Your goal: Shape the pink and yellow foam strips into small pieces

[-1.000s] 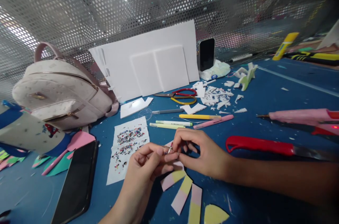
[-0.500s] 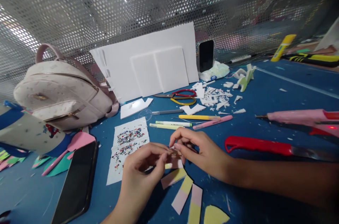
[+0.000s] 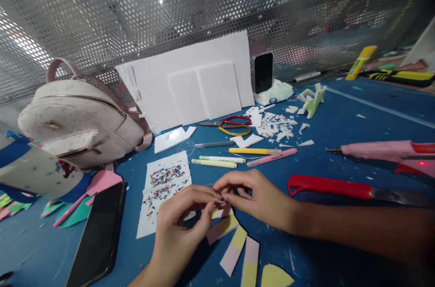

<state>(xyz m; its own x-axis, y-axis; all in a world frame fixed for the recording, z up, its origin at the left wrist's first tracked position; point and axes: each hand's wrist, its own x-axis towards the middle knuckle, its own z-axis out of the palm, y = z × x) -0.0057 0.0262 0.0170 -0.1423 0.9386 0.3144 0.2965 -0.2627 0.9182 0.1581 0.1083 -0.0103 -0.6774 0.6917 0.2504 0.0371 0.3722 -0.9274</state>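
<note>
My left hand (image 3: 185,219) and my right hand (image 3: 251,198) meet low in the middle of the view, fingertips pinched together on a tiny thing (image 3: 220,197) too small to name. Both hands hover just above pink-and-yellow paper strips (image 3: 238,244) on the blue table (image 3: 340,115). A white sheet strewn with coloured glitter bits (image 3: 163,187) lies just left of my left hand.
A black phone (image 3: 98,232) lies at lower left, a pale backpack (image 3: 78,119) behind it. White foam boards (image 3: 190,78) lean on the mesh wall. Scissors (image 3: 234,121), several pens (image 3: 238,153), foam scraps (image 3: 277,124), a red-handled knife (image 3: 340,187) and a pink glue gun (image 3: 390,151) lie around.
Both hands have sunk slightly toward the paper strips, and the fingertips have closed tighter on the tiny thing. Everything on the table lies as before.
</note>
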